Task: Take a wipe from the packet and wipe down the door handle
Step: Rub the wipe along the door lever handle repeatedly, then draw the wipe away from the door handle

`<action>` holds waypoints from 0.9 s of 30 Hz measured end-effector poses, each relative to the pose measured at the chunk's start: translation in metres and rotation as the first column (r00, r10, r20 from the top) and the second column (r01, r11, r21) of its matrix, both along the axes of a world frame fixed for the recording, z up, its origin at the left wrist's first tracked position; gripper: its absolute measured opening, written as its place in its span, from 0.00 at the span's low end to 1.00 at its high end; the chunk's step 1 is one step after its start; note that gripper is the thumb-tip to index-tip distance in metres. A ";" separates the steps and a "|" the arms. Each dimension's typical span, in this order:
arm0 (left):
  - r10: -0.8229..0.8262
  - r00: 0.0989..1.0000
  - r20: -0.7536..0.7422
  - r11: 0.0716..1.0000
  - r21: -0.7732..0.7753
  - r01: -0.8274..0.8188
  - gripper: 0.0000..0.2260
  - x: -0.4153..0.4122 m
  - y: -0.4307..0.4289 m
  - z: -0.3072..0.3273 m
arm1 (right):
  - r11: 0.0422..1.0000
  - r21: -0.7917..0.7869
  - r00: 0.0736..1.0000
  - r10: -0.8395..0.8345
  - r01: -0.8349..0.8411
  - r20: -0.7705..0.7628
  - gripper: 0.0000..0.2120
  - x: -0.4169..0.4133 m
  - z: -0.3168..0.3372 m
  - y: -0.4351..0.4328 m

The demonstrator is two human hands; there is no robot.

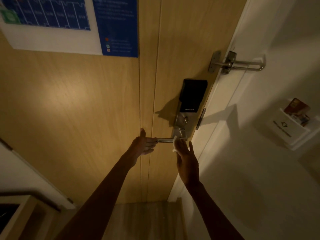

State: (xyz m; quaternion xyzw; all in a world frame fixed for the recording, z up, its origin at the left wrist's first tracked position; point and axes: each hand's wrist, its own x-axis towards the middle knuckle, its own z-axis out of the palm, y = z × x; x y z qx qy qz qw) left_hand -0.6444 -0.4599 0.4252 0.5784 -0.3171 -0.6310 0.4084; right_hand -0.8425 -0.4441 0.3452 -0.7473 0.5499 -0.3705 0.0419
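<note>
A metal lever door handle (165,140) sticks out leftward from a smart lock (190,101) on a wooden door (86,101). My left hand (144,143) is at the free end of the lever, fingers spread, fingertips touching its tip. My right hand (186,157) holds a small white wipe (175,142) pressed against the lever near its pivot. The wipe packet is not in view.
A metal swing-bar door guard (240,64) sits above the lock at the door edge. A white key-card holder (292,123) with a card hangs on the wall at right. A blue evacuation plan (69,19) is on the door's upper left.
</note>
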 end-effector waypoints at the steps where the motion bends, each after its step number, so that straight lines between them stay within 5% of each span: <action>1: 0.000 1.000 0.002 1.000 0.008 0.000 0.33 0.000 0.000 0.000 | 1.000 -0.007 0.999 0.018 -0.018 -0.048 0.25 0.000 -0.001 0.000; 10: -0.048 0.999 0.003 0.998 0.037 0.048 0.35 -0.003 0.011 0.018 | 0.959 -0.130 0.938 0.210 -0.252 -0.275 0.27 0.006 0.024 -0.007; 19: 0.100 0.992 0.080 0.988 -0.124 -0.089 0.31 0.008 0.053 0.022 | 0.972 -0.060 0.945 0.235 -0.227 0.227 0.13 0.015 0.075 -0.012; 23: 0.245 0.956 0.162 0.954 -0.213 -0.209 0.16 0.035 0.082 0.013 | 0.965 0.009 0.934 0.250 -0.261 0.257 0.13 0.049 0.081 -0.006; 27: 0.339 0.880 0.333 0.937 -0.208 -0.282 0.12 0.071 0.126 -0.012 | 0.914 0.078 0.901 0.373 -0.398 0.220 0.14 0.093 0.077 0.015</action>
